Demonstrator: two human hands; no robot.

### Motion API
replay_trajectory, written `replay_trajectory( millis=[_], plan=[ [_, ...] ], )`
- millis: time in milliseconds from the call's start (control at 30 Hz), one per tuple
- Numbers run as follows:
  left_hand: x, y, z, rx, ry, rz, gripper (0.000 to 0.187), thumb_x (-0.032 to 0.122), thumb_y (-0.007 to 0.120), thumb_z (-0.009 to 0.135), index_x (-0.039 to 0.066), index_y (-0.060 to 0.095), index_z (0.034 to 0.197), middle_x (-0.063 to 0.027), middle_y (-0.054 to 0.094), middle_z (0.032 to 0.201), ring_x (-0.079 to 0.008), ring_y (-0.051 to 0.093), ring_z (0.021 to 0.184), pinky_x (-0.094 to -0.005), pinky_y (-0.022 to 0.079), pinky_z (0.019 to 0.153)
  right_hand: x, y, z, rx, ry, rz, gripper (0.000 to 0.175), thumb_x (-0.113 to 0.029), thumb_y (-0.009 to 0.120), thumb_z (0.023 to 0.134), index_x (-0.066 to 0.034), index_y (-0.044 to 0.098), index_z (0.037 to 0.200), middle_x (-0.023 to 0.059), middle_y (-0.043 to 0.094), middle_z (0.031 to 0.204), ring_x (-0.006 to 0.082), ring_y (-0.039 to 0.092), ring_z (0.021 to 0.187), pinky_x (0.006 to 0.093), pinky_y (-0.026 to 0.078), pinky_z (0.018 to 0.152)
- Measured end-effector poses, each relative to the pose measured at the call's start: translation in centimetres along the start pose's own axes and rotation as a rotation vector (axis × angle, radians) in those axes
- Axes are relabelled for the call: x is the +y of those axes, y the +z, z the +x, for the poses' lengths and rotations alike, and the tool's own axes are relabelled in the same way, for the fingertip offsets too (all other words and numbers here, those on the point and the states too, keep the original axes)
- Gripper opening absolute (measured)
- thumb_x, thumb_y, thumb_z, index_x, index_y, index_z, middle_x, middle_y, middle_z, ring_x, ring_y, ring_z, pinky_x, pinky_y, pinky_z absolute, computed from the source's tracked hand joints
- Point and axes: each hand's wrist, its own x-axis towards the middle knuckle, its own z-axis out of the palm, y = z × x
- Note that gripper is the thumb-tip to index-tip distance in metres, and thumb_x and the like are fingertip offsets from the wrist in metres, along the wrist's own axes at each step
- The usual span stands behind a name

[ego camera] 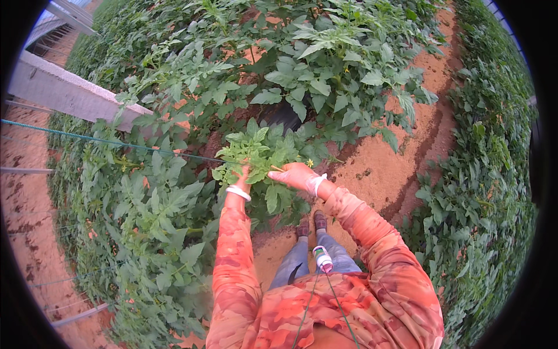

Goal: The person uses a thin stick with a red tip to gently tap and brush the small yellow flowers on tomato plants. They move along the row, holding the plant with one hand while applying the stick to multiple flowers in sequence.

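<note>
A tomato plant (255, 150) with pale green top leaves stands before me, and both hands are at it. My left hand (244, 175), with a white bangle (238, 193) at the wrist, reaches into the leaves. Foliage hides most of its fingers, so its grip cannot be made out. To the right, my right hand (300, 175) pinches a thin light-brown stick (276, 168) pointing at the leaves. Its wrist has a whitish translucent cuff (317, 183). A small white bottle (322, 258) with a green label hangs on a cord at my waist. Yellow flowers (310, 163) show beside the right hand.
A green rope (109, 141) runs from the left into the plant at my left hand. A concrete post (78, 89) slants in at upper left. Dense tomato rows (475, 244) flank the sandy path (370, 170) where I stand. Black plastic film (281, 117) shows between plants.
</note>
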Motion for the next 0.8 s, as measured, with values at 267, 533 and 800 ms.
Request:
replay_trajectory(
  millis=[267,533,800],
  plan=[
    [-2.3,-1.5,2.2,-0.011,0.278,0.549,0.031,0.023,0.053,0.096,0.005,0.055,0.121,-0.0074,0.063,0.11,-0.02,0.063,0.093,-0.0339,0.053,0.077,1.5,0.7,1.3,0.082,-0.044,0.064,0.044,-0.045,0.067,0.08,-0.0044,0.07,0.097,0.0107,0.067,0.082,0.0221,0.063,0.076,0.0337,0.049,0.071],
    [2.6,5.3,-3.0,0.258,0.146,1.09,0.025,0.029,0.074,0.078,0.005,0.068,0.08,-0.0064,0.067,0.079,-0.0165,0.061,0.06,-0.034,0.045,0.051,4.6,0.0,4.0,0.163,-0.074,0.343,0.022,-0.027,0.068,0.086,-0.006,0.068,0.082,-0.0033,0.058,0.069,0.007,0.049,0.062,0.0245,0.041,0.059],
    [4.9,6.8,-3.7,0.236,0.296,1.097,0.033,0.032,0.069,0.083,0.003,0.067,0.101,-0.0156,0.065,0.076,-0.0285,0.06,0.067,-0.038,0.048,0.065,3.0,-2.4,5.3,0.345,0.002,0.161,0.03,-0.034,0.068,0.084,-0.0046,0.069,0.089,0.0064,0.066,0.073,0.0166,0.06,0.065,0.0332,0.048,0.066]
  ],
)
